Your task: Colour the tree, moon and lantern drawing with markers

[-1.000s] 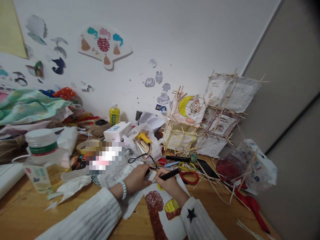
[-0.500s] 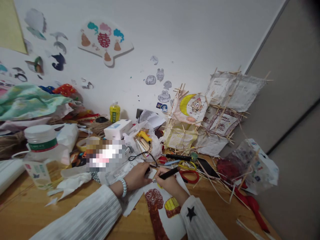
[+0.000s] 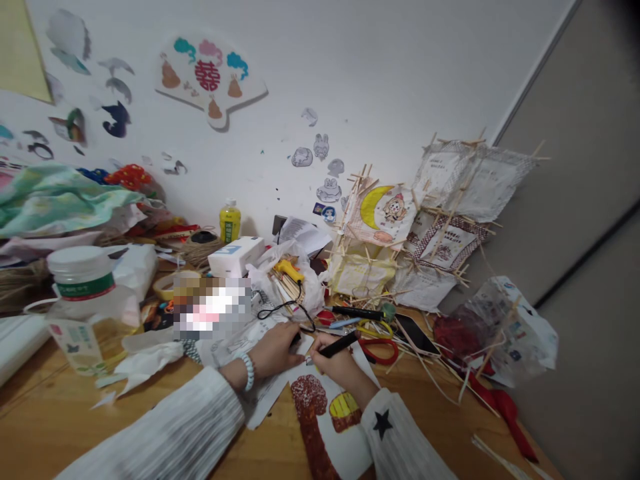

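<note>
My right hand [image 3: 333,357] is closed around a black marker [image 3: 340,343], tilted with its lower end near the top of a drawn sheet of white paper [image 3: 327,443]. That sheet carries a dark red tree-like shape and a yellow and red rounded shape. My left hand [image 3: 275,350] rests at the paper's upper left edge, over another printed sheet [image 3: 263,403]. Its fingers are bent, with a small dark thing between thumb and forefinger that I cannot make out. The marker's tip is hidden by my right hand.
Red-handled scissors [image 3: 380,351], a phone [image 3: 416,335] and thin sticks lie to the right. A plastic jar [image 3: 83,310] and crumpled tissue [image 3: 150,367] stand left. Behind are a yellow glue gun [image 3: 290,270], a white box [image 3: 236,257] and a stick-framed paper structure [image 3: 383,217].
My right hand and the marker have shifted very slightly at the paper. The left hand stays in place; the view has tilted a little.
</note>
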Demonstrator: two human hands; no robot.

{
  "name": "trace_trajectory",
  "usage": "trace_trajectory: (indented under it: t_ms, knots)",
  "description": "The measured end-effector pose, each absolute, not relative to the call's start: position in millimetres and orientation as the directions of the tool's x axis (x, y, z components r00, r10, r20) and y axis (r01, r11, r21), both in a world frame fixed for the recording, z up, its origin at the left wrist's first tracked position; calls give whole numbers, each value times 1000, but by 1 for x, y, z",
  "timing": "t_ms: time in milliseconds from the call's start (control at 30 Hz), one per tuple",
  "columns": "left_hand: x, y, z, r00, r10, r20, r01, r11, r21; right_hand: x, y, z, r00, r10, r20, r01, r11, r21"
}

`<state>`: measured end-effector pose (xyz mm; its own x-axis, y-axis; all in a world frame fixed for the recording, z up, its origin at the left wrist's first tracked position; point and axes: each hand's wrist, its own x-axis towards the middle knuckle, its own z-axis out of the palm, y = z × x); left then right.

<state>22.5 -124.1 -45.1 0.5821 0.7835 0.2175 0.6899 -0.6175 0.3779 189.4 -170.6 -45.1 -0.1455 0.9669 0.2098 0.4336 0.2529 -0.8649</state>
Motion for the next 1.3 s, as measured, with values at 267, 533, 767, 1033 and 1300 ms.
trace_trajectory:
  t_ms: [267, 533, 767, 1033, 1300]
  knots:
    - [23, -125, -43, 595, 773, 220, 673, -629, 389, 189, -169, -46, -145, 971, 192, 432, 236, -870]
    - [22, -126, -42, 600, 767, 227, 663, -636, 395, 189, -167, -47, -121, 968, 218, 442, 249, -862]
    - [23, -127, -40, 597, 772, 218, 672, -629, 391, 190, -167, -51, -142, 973, 184, 419, 227, -879]
    - [23, -125, -42, 603, 766, 223, 664, -637, 391, 191, -169, -49, -172, 967, 188, 400, 243, -884]
    - [23, -127, -40, 608, 761, 224, 658, -642, 395, 191, -169, -47, -184, 967, 175, 391, 235, -890]
